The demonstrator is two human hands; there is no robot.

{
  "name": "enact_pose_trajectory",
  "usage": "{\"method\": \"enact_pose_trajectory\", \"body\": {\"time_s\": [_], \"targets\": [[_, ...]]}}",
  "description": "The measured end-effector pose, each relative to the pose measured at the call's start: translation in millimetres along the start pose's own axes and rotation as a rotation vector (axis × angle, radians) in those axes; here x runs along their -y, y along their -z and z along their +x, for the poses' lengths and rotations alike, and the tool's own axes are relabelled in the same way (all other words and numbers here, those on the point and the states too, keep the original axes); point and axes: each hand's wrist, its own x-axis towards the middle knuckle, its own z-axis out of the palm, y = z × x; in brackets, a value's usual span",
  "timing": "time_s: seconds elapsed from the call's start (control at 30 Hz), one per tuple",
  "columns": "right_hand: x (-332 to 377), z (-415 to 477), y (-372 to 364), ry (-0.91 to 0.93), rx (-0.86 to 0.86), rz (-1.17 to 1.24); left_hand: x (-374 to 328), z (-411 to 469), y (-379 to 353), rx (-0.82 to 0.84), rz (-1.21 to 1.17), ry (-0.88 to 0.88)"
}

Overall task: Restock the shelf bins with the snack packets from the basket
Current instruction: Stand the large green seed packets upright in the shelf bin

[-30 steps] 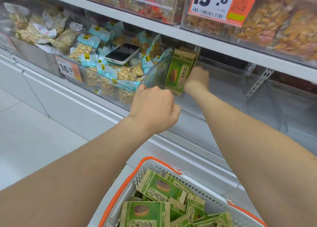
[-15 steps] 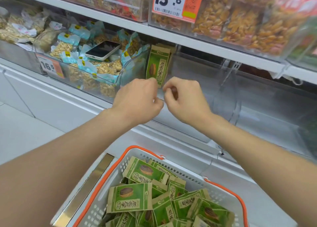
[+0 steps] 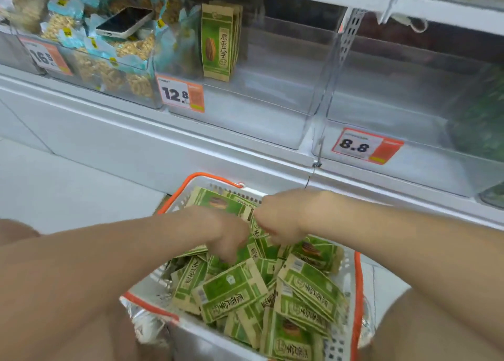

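Bright, even light; shadows faint. Lower foreground motion-blurred. Edges bowed by wide lens. Glare on clear plastic shelf bins (image 3: 259, 109).

The left tag (image 3: 46, 57), on the front of the left bin (image 3: 81, 71) of nut packs (image 3: 57, 25), reads 16.5, its last digit blurred; the middle tag (image 3: 180, 93), white and orange, on the middle bin (image 3: 245, 109), reads 12.8; the right tag (image 3: 365, 145), on the right bin (image 3: 422, 169), reads 8.8; the small print above each number is too blurred to read; the upright packet (image 3: 218, 44) in the middle bin bears a vertical column of four characters, 原香瓜子, beside a seed picture; the packets (image 3: 234, 292) in the basket (image 3: 357, 292) carry similar characters, tilted and blurred, and some show barcodes; the yellow stickers (image 3: 62, 2) on the nut packs cannot be read.
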Motion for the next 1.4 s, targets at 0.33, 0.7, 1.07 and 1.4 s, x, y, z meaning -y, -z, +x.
{"method": "enact_pose_trajectory", "body": {"time_s": [0.33,0.7,1.07,1.4], "targets": [[11,-19,-6,-0.013,0.081,-0.077,-14,16,-28,-0.15,-0.315,-0.057],[-18,-24,10,-0.134,-0.151,0.349,27,-26,36,-0.725,-1.003,0.21],[-21,1,19,-0.15,-0.433,1.098,42,-73,70,-1.089,-1.016,0.302],[-19,9,34,-0.069,-0.719,1.559,79,-86,72,-1.156,-1.191,0.193]]}}
